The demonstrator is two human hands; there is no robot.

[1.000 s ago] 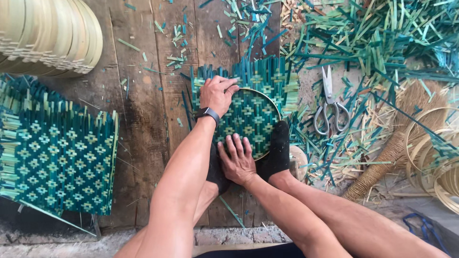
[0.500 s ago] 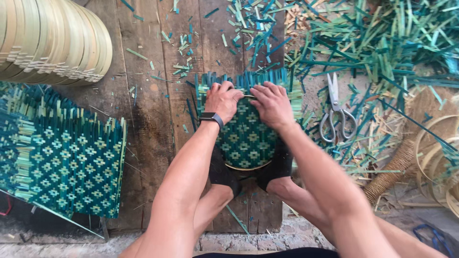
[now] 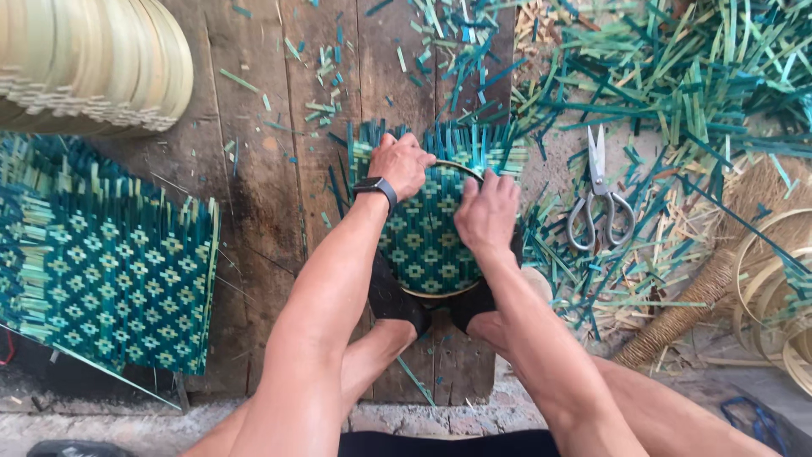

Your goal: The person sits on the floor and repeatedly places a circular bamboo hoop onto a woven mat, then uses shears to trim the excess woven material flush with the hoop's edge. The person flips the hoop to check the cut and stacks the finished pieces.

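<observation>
A green woven mat [image 3: 423, 233] with a pale diamond pattern lies on the wooden boards, with a round bamboo hoop [image 3: 468, 170] laid on it. My left hand [image 3: 400, 162], with a dark watch on the wrist, is closed over the hoop's far left edge and the mat's loose strip ends. My right hand [image 3: 488, 210] presses down on the hoop's right side, fingers bent over the rim. Two black-socked feet [image 3: 397, 298] pin the mat's near edge.
A stack of woven green mats [image 3: 101, 271] lies at the left. Pale bamboo rings [image 3: 93, 63] are piled top left. Scissors [image 3: 599, 199] lie to the right among green strip offcuts [image 3: 677, 93]. More hoops [image 3: 774, 279] and a fibre bundle sit far right.
My right hand moved from the mat's near edge up to the hoop's right side. The left hand stayed on the far edge. The view shifted slightly.
</observation>
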